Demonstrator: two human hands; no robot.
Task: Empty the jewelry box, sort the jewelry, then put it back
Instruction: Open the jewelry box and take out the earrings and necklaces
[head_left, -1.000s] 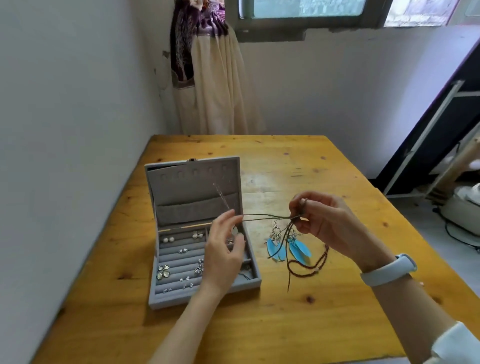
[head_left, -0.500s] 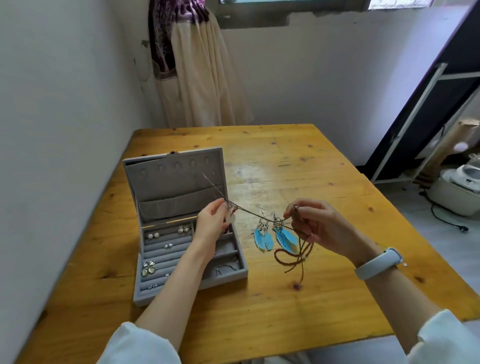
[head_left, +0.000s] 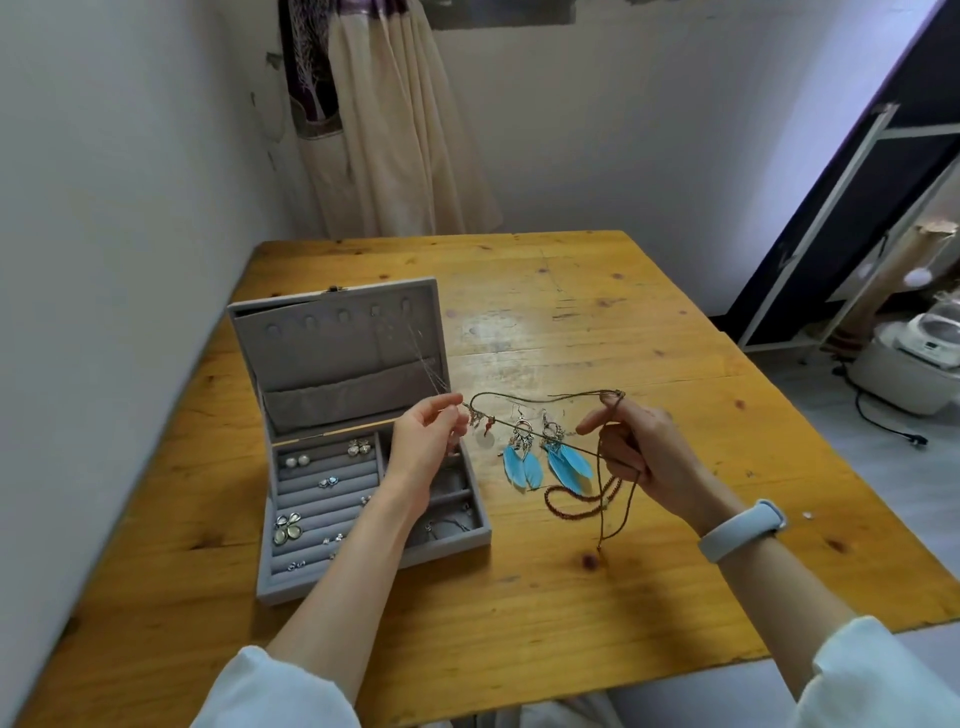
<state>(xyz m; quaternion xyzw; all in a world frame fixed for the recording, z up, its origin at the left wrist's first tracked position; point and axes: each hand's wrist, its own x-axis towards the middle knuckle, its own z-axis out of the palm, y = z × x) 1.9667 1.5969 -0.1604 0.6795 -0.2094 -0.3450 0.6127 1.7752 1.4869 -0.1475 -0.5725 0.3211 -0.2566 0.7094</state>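
As small earrings sit in the open grey jewelry box (head_left: 332, 364) on the wooden table (head_left: 623, 332), the left hand (head_left: 423, 447) and right hand (head_left: 641, 449) each pinch a cord necklace (head_left: 545, 397), apparently stretching it to untangle two blue feather earrings (head_left: 548, 462).

Wooden table (head_left: 597, 322), cream curtain (head_left: 395, 135) against wall, white appliance (head_left: 906, 364) on floor at right

One open grey jewelry box (head_left: 332, 364), two blue feather earrings (head_left: 523, 462), one brown cord necklace (head_left: 550, 397), one brown beaded strand (head_left: 576, 512), two hands, left (head_left: 423, 441) and right (head_left: 641, 447), one wooden table (head_left: 597, 322)
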